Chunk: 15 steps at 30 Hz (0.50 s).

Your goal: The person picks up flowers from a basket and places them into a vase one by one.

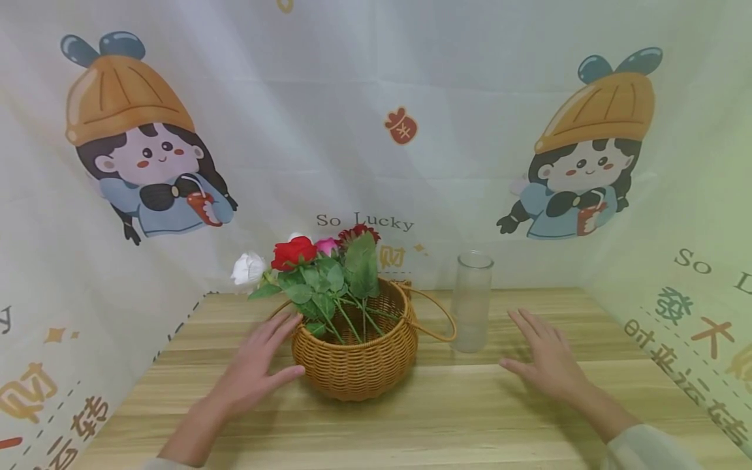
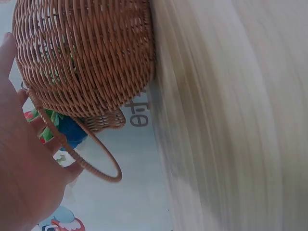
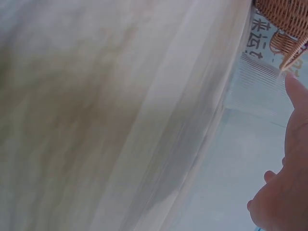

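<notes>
A round wicker basket (image 1: 355, 369) with loop handles stands on the wooden table. Artificial flowers lean out of it to the left: a red rose (image 1: 294, 253), a white flower (image 1: 248, 268), a pink one (image 1: 326, 246) and a dark red one (image 1: 357, 233). My left hand (image 1: 252, 369) is spread at the basket's left side, close to its loop handle (image 2: 79, 156); whether the fingers touch it, I cannot tell. A clear glass vase (image 1: 472, 310) stands upright right of the basket. Apart from the vase, my right hand (image 1: 549, 359) hovers with fingers extended, holding nothing.
The wooden tabletop (image 1: 446, 418) reaches back to a printed cloth (image 1: 435, 170) hanging behind and at both sides. The basket's right handle (image 1: 440, 313) sticks out toward the vase, almost reaching it.
</notes>
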Tool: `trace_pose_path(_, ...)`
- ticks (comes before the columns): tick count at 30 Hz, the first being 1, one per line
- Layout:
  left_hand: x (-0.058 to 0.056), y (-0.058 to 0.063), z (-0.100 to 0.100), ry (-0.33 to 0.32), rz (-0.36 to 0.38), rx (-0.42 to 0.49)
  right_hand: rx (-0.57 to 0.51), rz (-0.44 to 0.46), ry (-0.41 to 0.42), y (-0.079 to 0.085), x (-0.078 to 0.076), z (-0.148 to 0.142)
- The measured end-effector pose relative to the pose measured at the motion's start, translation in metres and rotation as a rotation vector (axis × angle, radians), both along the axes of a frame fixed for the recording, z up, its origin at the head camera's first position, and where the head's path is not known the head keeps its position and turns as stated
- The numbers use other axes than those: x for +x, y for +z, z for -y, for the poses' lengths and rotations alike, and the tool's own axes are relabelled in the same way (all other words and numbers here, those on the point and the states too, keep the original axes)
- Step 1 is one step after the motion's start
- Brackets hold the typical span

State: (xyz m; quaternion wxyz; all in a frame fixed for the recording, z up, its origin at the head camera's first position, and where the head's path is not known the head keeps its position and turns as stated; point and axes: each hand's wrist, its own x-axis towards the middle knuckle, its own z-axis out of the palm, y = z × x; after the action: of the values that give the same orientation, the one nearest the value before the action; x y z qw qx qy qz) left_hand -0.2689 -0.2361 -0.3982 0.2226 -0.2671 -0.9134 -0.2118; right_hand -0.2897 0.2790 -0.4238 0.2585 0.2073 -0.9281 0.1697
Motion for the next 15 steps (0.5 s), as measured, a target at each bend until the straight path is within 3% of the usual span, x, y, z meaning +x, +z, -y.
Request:
trace_pose_path(7,-0.006,-0.004,-0.011,0.001,0.010,0.071,-0.078,0.037,-0.020,0.002,-0.005,0.004)
trace_pose_path(15,-0.010,-0.004,-0.016,0.062,0.098,0.188,-0.221,0.033,-0.003,0.000,-0.014,0.011)
